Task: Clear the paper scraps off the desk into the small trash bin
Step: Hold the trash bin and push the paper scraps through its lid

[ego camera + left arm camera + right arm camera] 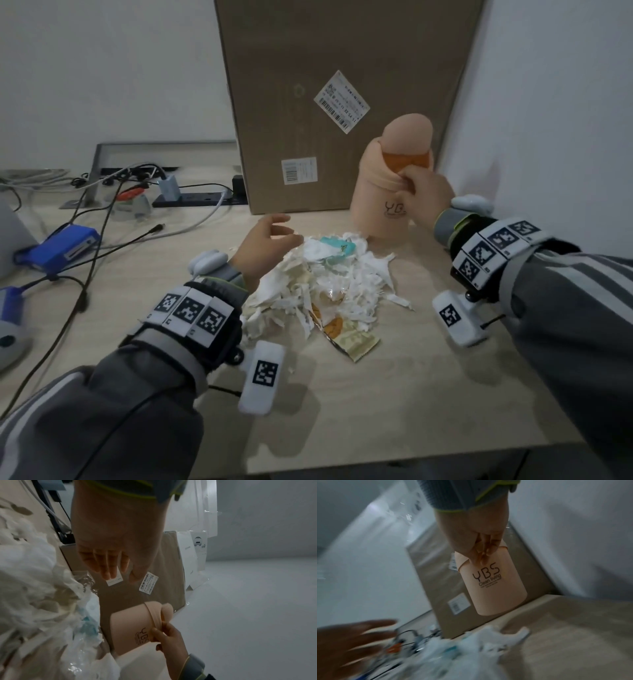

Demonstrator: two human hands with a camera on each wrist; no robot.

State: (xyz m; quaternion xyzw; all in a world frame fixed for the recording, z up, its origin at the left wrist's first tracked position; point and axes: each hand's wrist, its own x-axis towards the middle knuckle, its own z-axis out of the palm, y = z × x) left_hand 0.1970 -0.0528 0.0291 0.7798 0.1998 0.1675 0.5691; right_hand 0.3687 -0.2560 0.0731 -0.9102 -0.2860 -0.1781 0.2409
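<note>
Head view: I see the right hand (426, 197) pinching the rim band of the peach trash bin (387, 205), thumb and fingers curled on it. Bin stands upright on the desk (376, 394), just in front of the cardboard box (342, 85), lid tipped up, orange inside showing. Left hand (265, 245) hovers above the near-left edge of the paper scraps (318, 291), fingers loosely spread, holding nothing. Scraps lie heaped between both hands, just in front of the bin, mixed with a yellow wrapper (349, 339). Right wrist view: print on the bin reads "YBS Clean living". Cables (102, 205) and a blue device (58, 246) far left.
</note>
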